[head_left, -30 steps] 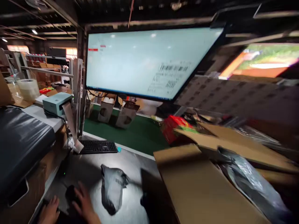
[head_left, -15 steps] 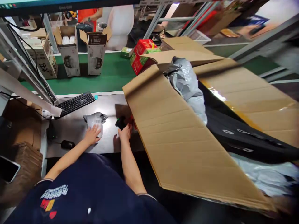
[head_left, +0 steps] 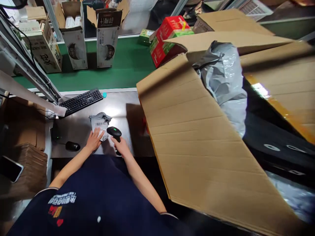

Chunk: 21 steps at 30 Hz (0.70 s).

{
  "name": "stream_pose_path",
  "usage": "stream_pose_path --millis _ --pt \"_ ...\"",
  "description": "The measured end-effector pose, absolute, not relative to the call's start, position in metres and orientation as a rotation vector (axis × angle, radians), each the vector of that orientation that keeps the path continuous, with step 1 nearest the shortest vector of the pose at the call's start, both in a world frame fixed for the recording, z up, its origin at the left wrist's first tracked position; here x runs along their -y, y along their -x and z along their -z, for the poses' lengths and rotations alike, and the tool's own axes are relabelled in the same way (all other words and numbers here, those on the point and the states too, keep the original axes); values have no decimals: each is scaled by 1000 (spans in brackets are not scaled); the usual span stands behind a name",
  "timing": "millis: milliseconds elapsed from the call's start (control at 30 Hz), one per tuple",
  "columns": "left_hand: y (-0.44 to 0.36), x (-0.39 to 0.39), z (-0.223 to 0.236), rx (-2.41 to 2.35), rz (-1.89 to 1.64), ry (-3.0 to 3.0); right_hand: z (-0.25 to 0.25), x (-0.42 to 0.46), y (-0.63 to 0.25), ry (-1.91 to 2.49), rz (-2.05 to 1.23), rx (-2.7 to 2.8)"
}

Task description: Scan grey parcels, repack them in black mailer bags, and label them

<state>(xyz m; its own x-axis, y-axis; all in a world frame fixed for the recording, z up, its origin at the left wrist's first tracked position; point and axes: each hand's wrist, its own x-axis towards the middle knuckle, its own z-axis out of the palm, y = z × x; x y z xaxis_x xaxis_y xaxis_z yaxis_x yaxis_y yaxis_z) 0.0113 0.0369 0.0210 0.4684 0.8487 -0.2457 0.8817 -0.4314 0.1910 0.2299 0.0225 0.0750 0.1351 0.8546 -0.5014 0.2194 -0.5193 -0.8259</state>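
Note:
My left hand (head_left: pixel 94 139) lies with fingers spread on the lower part of a small grey plastic mailer (head_left: pixel 100 118), whose white label carries a barcode. The mailer rests on the metal worktop (head_left: pixel 120 101). Wrapped in my right hand (head_left: pixel 122 147) is a black handheld barcode scanner (head_left: pixel 114 131) with a green light on top. The scanner's head is just right of the mailer and points toward it. Part of its grip is hidden by my fingers.
A large open carton (head_left: pixel 187 131) with grey plastic parcels (head_left: pixel 226 78) and a black case stands on the right. A keyboard (head_left: pixel 82 102) and mouse (head_left: pixel 72 146) are on the left. Behind, several boxes stand along a green belt (head_left: pixel 128 72). A phone (head_left: pixel 11 168) lies far left.
My right hand has brought the scanner leftward, close beside the mailer. My left hand stays on the mailer. The view has shifted, so the carton appears larger and farther right.

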Motion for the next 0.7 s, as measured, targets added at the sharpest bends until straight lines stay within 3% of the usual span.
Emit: stream_pose_path --millis 100,700 --pt "-17 -33 -19 -1510 150 -2407 -94 -5 -200 1706 -1525 906" --pt "-40 -32 5 -1476 86 -2444 -159 20 -195 1817 -1404 834"
